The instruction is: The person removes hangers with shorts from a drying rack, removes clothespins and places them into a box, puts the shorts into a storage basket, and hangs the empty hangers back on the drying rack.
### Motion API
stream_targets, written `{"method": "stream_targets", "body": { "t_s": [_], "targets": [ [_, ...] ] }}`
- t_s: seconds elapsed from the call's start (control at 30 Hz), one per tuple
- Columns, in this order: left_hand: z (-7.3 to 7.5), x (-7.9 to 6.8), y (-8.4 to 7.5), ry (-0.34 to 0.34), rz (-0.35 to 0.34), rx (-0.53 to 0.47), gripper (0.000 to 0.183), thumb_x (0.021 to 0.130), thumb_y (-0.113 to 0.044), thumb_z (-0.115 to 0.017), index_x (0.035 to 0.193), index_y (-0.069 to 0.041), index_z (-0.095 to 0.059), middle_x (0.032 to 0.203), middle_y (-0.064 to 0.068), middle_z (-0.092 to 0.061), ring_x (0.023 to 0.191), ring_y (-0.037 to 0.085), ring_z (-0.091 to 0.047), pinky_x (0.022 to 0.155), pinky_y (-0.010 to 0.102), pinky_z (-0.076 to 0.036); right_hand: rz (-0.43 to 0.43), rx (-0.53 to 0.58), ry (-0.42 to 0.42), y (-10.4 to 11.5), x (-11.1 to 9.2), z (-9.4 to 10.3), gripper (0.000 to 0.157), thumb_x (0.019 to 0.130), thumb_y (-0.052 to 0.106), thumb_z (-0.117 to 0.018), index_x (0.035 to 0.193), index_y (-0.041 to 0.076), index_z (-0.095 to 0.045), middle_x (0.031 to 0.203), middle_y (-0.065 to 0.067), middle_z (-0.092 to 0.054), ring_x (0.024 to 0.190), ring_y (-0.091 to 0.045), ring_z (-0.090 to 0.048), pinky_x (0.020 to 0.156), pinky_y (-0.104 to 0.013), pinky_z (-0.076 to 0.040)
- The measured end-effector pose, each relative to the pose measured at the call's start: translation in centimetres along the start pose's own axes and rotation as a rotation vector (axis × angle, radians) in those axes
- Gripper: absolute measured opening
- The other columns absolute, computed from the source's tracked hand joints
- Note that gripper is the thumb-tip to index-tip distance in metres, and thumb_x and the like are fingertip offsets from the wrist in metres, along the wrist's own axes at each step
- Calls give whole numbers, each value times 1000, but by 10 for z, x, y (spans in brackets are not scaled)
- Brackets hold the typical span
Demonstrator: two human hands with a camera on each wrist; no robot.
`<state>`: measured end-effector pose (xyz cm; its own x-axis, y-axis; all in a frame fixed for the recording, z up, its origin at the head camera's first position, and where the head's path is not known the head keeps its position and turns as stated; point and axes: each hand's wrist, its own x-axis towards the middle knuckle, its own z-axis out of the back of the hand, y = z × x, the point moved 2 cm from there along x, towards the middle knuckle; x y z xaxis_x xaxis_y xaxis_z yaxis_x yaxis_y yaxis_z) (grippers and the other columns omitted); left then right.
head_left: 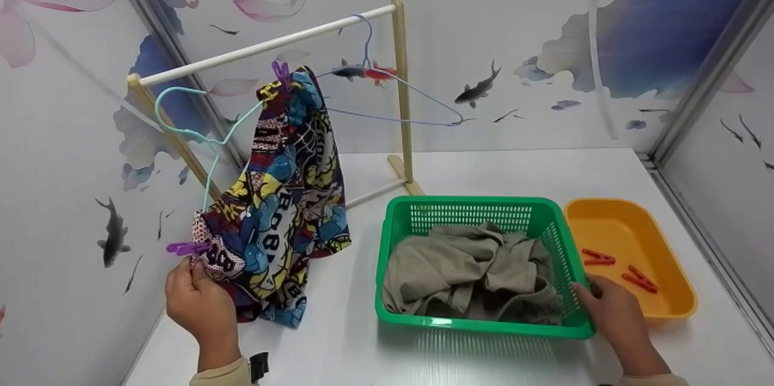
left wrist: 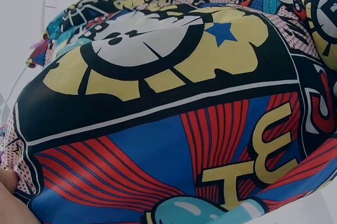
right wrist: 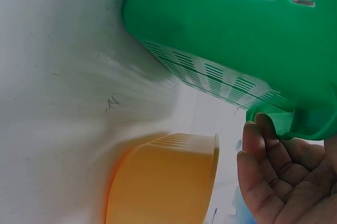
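At the lower left, my left hand (head_left: 202, 307) pinches the edge of a comic-print garment (head_left: 284, 192) beside a purple clothespin (head_left: 188, 247). The garment hangs from a mint-green hanger (head_left: 181, 129), and a second purple clothespin (head_left: 282, 73) clips its upper corner. Printed cloth (left wrist: 158, 103) fills most of the left wrist view, with a sliver of that hand at the edge. My right hand (head_left: 617, 316) grips the right rim of a green basket (head_left: 484, 327); the right wrist view shows fingertips under the rim. Crumpled khaki cloth (head_left: 459, 265) lies inside the basket.
A wooden rack with a white bar (head_left: 272, 44) stands behind the garment, and a blue hanger (head_left: 417, 92) hangs on it. Right of the basket sits an orange tray (head_left: 677, 277) with two red clothespins (head_left: 640, 280). Printed wall panels enclose the white table (head_left: 338, 337).
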<state>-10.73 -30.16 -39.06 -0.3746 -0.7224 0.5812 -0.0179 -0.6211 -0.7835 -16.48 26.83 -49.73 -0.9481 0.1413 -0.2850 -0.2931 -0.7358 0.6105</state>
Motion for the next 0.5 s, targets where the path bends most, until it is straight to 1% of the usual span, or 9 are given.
{"method": "stream_targets", "body": {
  "t_s": [0.07, 0.1, 0.23, 0.3, 0.33, 0.4, 0.5],
  "targets": [
    [-1, 0, 0, -9, 13, -5, 21, 95, 2, -54, 108, 17, -63, 100, 31, -61, 102, 41, -58, 91, 51, -46, 9, -10, 6, 7, 7, 5, 66, 97, 37, -57, 135, -15, -42, 112, -28, -61, 85, -25, -56, 84, -45, -54],
    [-1, -1, 0, -10, 10, -6, 21, 95, 2, -54, 107, 16, -63, 100, 31, -61, 102, 41, -59, 91, 51, -47, 15, -11, 4, 7, 7, 5, 67, 97, 38, -57, 135, -15, -42, 112, -28, -61, 85, -25, -56, 84, -46, -54],
    [-2, -2, -1, -27, -19, 2, 20, 95, 2, -54, 105, 15, -65, 99, 28, -62, 100, 40, -59, 92, 49, -47, 46, -22, -15, 6, 5, 5, 66, 97, 37, -58, 134, -16, -43, 111, -28, -61, 86, -26, -56, 85, -47, -53],
    [-2, -2, -2, -38, -39, 9, 19, 95, 1, -54, 104, 14, -66, 98, 28, -62, 100, 40, -60, 92, 45, -48, 58, -28, -21, 6, 5, 5, 65, 97, 36, -58, 133, -16, -44, 111, -28, -62, 86, -26, -56, 85, -47, -53],
    [-2, -2, -3, -42, -49, 7, 19, 95, 1, -55, 103, 14, -66, 98, 28, -62, 99, 39, -60, 91, 42, -49, 56, -29, -19, 6, 5, 5, 66, 97, 36, -58, 133, -16, -44, 111, -28, -62, 85, -26, -56, 85, -47, -53],
    [-2, -2, -4, -49, -69, 6, 18, 95, 1, -55, 101, 14, -66, 96, 28, -62, 97, 37, -60, 90, 31, -48, 47, -29, -11, 6, 5, 5, 67, 96, 38, -58, 134, -16, -43, 111, -27, -61, 85, -26, -55, 86, -48, -53],
    [-2, -1, -3, -55, -109, 9, 18, 95, 1, -55, 99, 15, -65, 94, 29, -62, 96, 38, -60, 87, 16, -42, 34, -26, 0, 5, 6, 5, 69, 96, 40, -57, 135, -15, -42, 111, -27, -61, 85, -26, -55, 86, -48, -52]
  ]
}}
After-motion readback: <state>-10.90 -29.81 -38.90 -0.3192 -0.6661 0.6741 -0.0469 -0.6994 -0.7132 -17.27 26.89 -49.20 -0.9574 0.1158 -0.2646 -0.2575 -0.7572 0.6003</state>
